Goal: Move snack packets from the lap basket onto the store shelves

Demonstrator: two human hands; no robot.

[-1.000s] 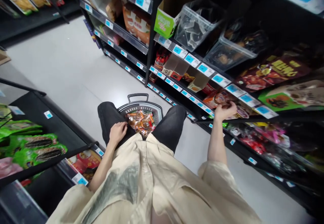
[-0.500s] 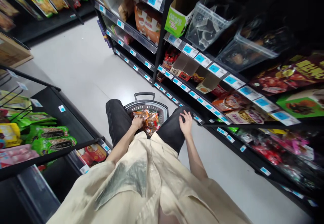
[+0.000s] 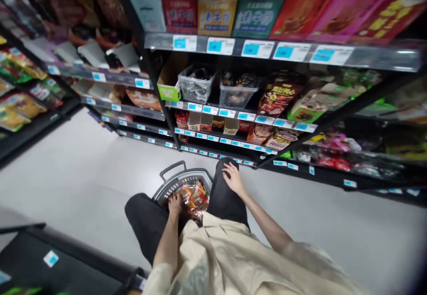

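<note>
A grey and black shopping basket (image 3: 203, 173) sits on the floor between my knees, its black handle (image 3: 171, 167) standing up at the far side. Inside lies a pile of small snack packets (image 3: 195, 197) in orange, red and clear wrapping. My left hand (image 3: 175, 204) reaches over the basket's left part, at the edge of the pile, fingers slightly bent and apart. No packet shows in its grasp, though the fingertips are partly hard to make out. On my right knee rests my right hand (image 3: 233, 179), fingers spread, holding nothing.
Ahead stand black shelves with price tags, clear plastic tubs (image 3: 196, 84), a green carton (image 3: 169, 91) and red snack bags (image 3: 278, 93). A low black shelf (image 3: 66, 259) is at lower left. Pale floor (image 3: 93, 166) surrounds the basket.
My view has swung to the right and up, showing more of the facing shelves. My left hand sits further toward the basket's left side; my right hand stays on the knee.
</note>
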